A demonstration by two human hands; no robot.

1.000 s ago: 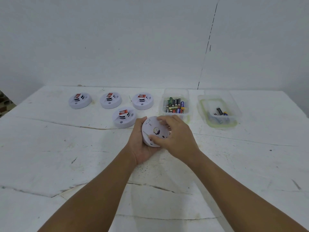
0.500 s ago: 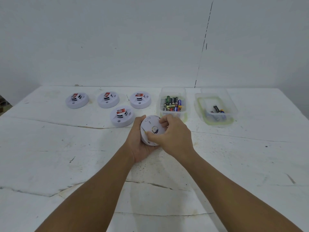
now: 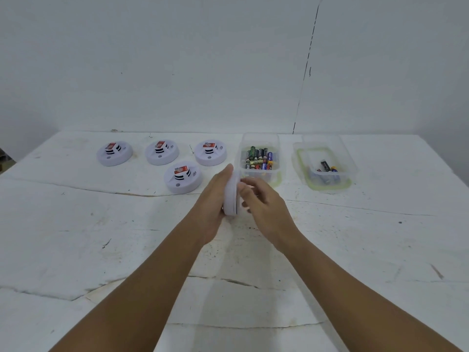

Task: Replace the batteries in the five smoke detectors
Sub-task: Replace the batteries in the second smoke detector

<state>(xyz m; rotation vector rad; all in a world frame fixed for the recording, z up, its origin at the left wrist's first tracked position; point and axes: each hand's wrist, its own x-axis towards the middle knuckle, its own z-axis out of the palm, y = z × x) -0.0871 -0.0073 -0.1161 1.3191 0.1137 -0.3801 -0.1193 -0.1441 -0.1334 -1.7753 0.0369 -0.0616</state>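
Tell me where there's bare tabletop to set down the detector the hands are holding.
Free: the wide patch left of both forearms, in front of the four detectors, and the stretch right of the right hand, in front of the near-empty container. Crowded: the back row from the leftmost detector to the full battery container, close behind the held detector.
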